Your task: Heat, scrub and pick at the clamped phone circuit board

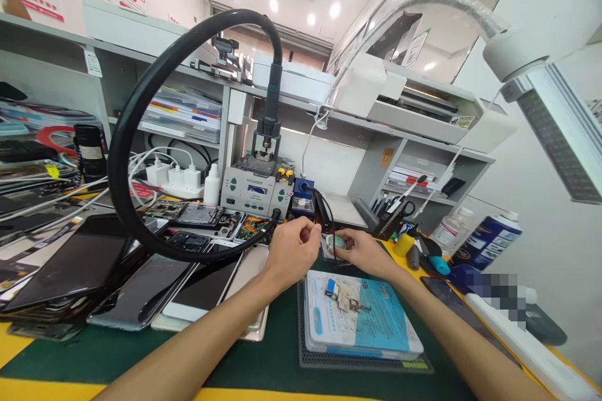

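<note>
In the head view, the left hand (294, 252) is raised above the green mat (282, 360), its fingers curled in and the thumb and forefinger close together; whether it pinches anything cannot be told. The right hand (369, 254) has its fingertips at a small disc (335, 242), touching its right side, though whether they truly grip it cannot be told. The disc is round and pale green, partly hidden by fingers and a thin black cable (333, 222). It sits beyond the box (392, 326), which is white and blue. On the box lies a small, irregular metallic part (348, 299) with a bright blue patch at its left end and a narrow, dark right end.
</note>
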Action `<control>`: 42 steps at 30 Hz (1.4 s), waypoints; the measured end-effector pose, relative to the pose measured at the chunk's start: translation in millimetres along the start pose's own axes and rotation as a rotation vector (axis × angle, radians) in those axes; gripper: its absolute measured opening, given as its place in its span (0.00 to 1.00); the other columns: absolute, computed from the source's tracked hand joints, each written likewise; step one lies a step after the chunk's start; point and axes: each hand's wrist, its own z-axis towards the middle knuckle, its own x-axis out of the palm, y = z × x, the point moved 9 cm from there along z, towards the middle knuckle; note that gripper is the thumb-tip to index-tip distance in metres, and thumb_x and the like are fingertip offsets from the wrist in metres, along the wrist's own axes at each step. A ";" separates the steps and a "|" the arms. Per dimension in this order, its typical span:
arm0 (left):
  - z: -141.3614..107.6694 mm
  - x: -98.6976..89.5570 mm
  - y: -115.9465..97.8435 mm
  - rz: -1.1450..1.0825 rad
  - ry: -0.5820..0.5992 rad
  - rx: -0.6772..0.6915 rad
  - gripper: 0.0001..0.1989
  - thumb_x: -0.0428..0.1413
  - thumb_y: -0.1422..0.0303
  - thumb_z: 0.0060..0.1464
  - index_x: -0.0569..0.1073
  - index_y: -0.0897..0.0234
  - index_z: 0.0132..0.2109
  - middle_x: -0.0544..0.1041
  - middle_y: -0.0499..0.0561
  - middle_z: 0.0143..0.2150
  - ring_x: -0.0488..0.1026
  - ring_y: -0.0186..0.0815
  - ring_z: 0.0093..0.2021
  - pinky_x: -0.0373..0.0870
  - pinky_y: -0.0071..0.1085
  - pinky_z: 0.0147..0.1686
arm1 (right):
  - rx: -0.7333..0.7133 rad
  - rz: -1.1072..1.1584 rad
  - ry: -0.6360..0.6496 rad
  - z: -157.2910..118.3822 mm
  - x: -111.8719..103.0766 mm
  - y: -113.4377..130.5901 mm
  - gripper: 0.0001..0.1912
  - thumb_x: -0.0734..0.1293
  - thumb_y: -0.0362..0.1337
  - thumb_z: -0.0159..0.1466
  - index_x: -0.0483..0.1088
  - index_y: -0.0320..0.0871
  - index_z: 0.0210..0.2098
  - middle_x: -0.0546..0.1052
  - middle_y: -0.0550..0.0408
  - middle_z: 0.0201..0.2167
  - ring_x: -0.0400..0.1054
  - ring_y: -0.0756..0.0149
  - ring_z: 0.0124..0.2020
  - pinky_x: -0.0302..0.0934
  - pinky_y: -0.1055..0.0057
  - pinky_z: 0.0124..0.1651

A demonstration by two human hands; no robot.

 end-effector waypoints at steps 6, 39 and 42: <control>-0.6 1.7 0.9 0.036 0.019 -0.014 0.14 0.57 0.61 0.68 0.75 0.66 0.53 0.79 0.54 0.50 0.79 0.38 0.44 0.79 0.40 0.44 | -0.014 -0.073 0.009 -4.0 -0.6 5.4 0.22 0.71 0.43 0.61 0.79 0.37 0.51 0.82 0.49 0.36 0.74 0.56 0.36 0.62 0.66 0.38; 16.1 -20.5 29.1 0.763 0.499 0.005 0.27 0.64 0.63 0.55 0.74 0.67 0.61 0.79 0.62 0.55 0.73 0.56 0.58 0.72 0.49 0.55 | 0.022 0.203 -0.215 -22.2 -35.8 -47.8 0.15 0.67 0.46 0.67 0.78 0.43 0.46 0.83 0.49 0.40 0.77 0.56 0.39 0.68 0.62 0.41; 12.3 -13.1 31.8 0.856 0.535 0.010 0.25 0.65 0.63 0.56 0.75 0.66 0.59 0.79 0.60 0.52 0.73 0.53 0.58 0.71 0.51 0.56 | 0.022 0.204 -0.222 -23.9 -35.2 -45.3 0.13 0.67 0.44 0.67 0.79 0.44 0.45 0.83 0.51 0.39 0.76 0.58 0.36 0.67 0.64 0.38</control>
